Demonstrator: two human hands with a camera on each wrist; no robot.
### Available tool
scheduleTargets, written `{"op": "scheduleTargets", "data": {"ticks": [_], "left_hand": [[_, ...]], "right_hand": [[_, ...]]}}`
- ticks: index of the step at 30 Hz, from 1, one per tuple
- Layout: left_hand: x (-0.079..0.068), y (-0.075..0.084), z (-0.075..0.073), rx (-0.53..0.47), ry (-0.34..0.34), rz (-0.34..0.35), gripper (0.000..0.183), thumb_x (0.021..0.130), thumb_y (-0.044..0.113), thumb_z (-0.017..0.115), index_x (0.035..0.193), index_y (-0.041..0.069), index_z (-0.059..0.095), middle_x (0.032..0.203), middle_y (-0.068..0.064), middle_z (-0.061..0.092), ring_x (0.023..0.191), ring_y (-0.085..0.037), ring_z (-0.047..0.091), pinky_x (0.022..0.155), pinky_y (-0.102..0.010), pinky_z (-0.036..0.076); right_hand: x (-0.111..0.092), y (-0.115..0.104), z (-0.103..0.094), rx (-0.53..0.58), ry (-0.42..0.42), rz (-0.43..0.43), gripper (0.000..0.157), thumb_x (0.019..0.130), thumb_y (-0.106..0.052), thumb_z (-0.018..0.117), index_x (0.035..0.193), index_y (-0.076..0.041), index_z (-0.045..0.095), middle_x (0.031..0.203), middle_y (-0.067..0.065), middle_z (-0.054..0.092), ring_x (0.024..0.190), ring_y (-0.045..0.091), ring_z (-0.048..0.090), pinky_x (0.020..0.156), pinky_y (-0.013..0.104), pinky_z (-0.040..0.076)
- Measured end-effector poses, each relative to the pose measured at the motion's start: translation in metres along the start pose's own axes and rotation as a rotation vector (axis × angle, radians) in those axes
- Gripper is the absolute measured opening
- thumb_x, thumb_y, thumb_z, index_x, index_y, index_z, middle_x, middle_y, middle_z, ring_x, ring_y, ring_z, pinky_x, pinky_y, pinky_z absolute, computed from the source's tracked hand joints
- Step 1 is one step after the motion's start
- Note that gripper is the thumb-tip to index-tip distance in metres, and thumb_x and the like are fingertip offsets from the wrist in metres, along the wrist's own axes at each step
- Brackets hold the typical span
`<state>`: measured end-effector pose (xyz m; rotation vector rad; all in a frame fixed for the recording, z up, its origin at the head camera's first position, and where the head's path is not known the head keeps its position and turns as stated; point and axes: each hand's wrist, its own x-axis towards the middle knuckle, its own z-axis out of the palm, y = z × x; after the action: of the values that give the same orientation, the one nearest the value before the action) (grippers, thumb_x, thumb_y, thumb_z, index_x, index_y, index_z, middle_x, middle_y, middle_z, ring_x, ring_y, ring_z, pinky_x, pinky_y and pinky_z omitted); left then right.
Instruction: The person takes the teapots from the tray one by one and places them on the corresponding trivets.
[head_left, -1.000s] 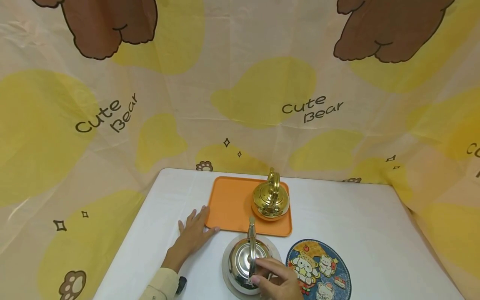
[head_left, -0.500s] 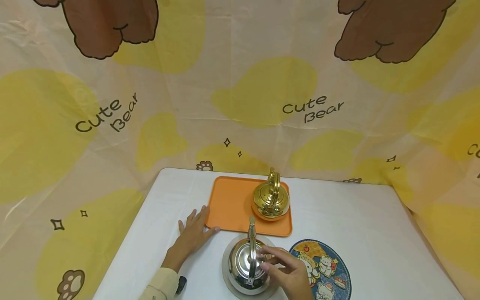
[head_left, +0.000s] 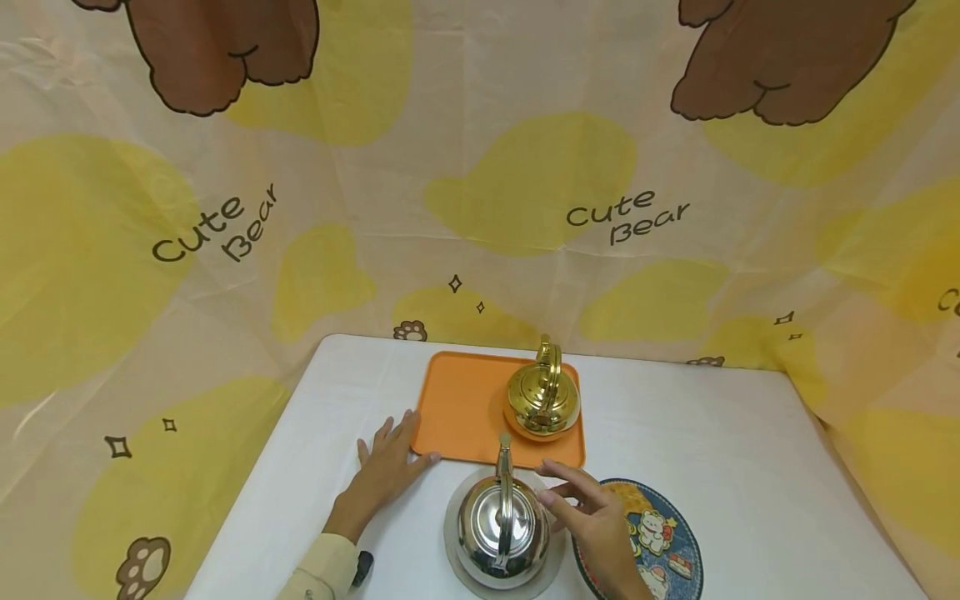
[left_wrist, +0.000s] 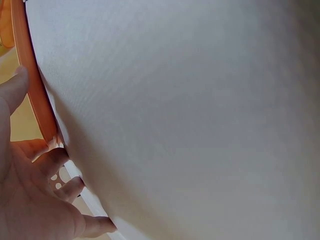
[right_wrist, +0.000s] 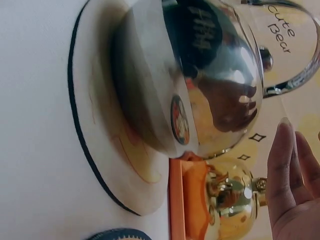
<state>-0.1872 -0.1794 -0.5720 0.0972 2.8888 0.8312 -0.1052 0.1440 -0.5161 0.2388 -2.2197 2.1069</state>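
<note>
A silver kettle (head_left: 495,537) with an upright arched handle stands on a pale round mat (head_left: 452,552) at the front of the table. Just to its right is my right hand (head_left: 592,525), fingers relaxed and holding nothing, apart from the handle in the right wrist view. My left hand (head_left: 388,468) rests with spread fingers at the front left corner of an orange tray (head_left: 453,408); in the left wrist view the thumb touches the tray's rim (left_wrist: 31,82). A gold kettle (head_left: 542,404) sits on the tray's right side.
A blue round mat (head_left: 678,533) with cartoon animals lies at the right, partly covered by my right hand in the head view. The white table (head_left: 712,433) ends at the back against a hanging cloth (head_left: 510,167) printed with bears.
My right hand has let go of the silver kettle's handle and moved right and slightly away from me. The kettle and my left hand have stayed in place.
</note>
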Motion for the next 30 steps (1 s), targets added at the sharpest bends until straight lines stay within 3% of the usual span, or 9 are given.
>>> {"op": "scheduleTargets", "data": {"ticks": [8, 17, 30], "left_hand": [[0.0, 0.0, 0.0, -0.006, 0.003, -0.003, 0.089, 0.1, 0.056, 0.066, 0.168, 0.011, 0.031, 0.174, -0.017, 0.028, 0.161, -0.049, 0.016, 0.117, -0.085, -0.002], [0.001, 0.001, 0.0, -0.007, 0.006, -0.01, 0.088, 0.1, 0.055, 0.067, 0.168, 0.011, 0.031, 0.174, -0.017, 0.029, 0.161, -0.049, 0.016, 0.117, -0.085, -0.002], [-0.001, 0.006, -0.003, 0.0, 0.012, -0.018, 0.089, 0.099, 0.052, 0.069, 0.167, 0.008, 0.032, 0.172, -0.019, 0.031, 0.16, -0.049, 0.018, 0.117, -0.085, 0.0]], "right_hand": [[0.02, 0.005, -0.008, -0.073, 0.055, -0.005, 0.036, 0.097, -0.006, 0.076, 0.133, -0.005, 0.073, 0.126, 0.01, 0.075, 0.091, 0.011, 0.075, 0.059, 0.037, 0.064], [0.037, 0.015, -0.015, -0.079, 0.057, -0.046, 0.039, 0.098, -0.004, 0.074, 0.136, 0.001, 0.069, 0.127, 0.017, 0.074, 0.089, 0.011, 0.075, 0.058, 0.038, 0.064], [0.058, 0.016, -0.019, -0.082, 0.108, -0.061, 0.039, 0.097, -0.008, 0.077, 0.136, -0.005, 0.071, 0.127, 0.019, 0.073, 0.092, 0.011, 0.074, 0.06, 0.036, 0.064]]}}
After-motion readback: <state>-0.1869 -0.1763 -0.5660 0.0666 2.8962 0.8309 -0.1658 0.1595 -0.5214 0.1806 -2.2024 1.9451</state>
